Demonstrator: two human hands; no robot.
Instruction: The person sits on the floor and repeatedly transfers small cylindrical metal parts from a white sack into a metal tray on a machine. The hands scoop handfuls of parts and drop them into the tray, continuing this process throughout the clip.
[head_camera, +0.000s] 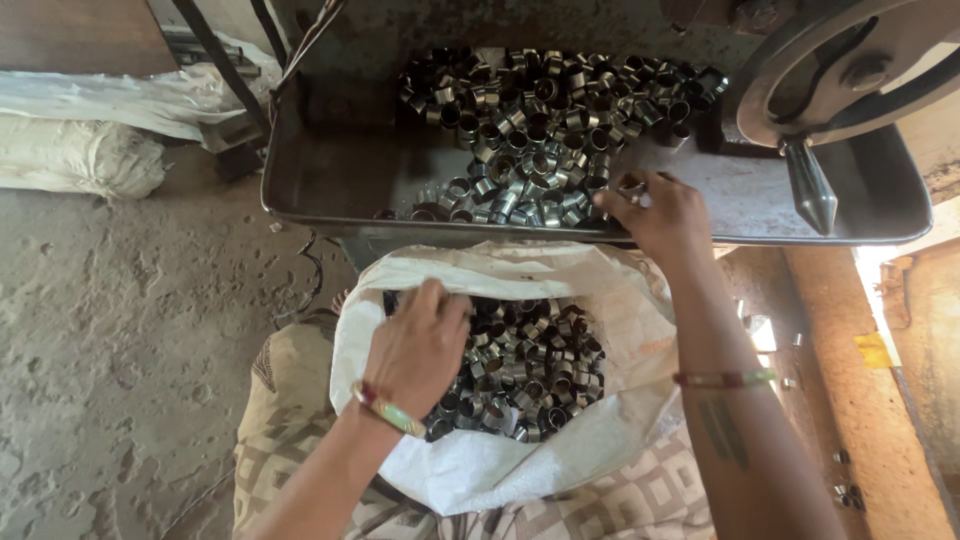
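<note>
Patterned cloth (640, 505) is seen nearest, draped below the white sack (500, 465), which is taken as the landmark. Within the sack's open mouth a heap of short metal rings (535, 360) is held, dark and shiny, lying at every angle, so no common long axis can be read. On the sack's left edge the left hand (420, 350) is laid, its fingers (432, 300) curled together over the rim fabric and gripping it; the heaped rings lie just to the right of and below those fingers, some touching the palm side, though the contact is partly hidden. Beyond the sack, directly above it, the metal tray (330, 185) is set, with a larger pile of the same rings (550, 110) spread across its far and middle parts. At the tray's near edge, above the sack's right side, the right hand (660, 215) is placed, fingers bunched on what appears to be a few rings; whether anything is actually pinched cannot be told. The tray's pile lies just left of and beyond that hand, so it is the nearer hand to it. Farther right of the sack, a pointed steel cone (812, 190) hangs from a round machine part (850, 60).
</note>
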